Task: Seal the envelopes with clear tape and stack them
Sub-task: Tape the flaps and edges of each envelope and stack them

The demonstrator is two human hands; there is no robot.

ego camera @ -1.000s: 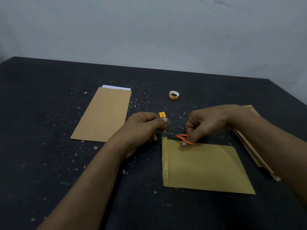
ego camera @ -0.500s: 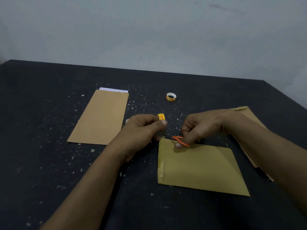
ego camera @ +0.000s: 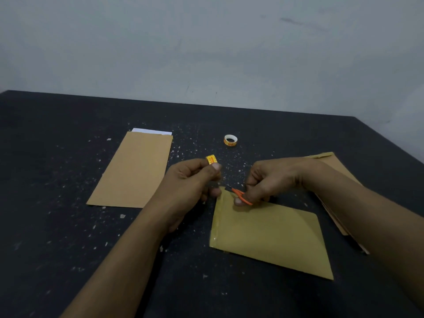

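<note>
Black table: envelope (white paper protruding)

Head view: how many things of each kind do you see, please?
Single envelopes: 2, the left envelope and the front envelope.
Stacks: 1, the envelope stack at the right; how many it holds I cannot tell.
Tape rolls: 2, the far tape roll and the held tape roll in the left hand.
Scissors: 1, the scissors in the right hand.
Total: 6.
</note>
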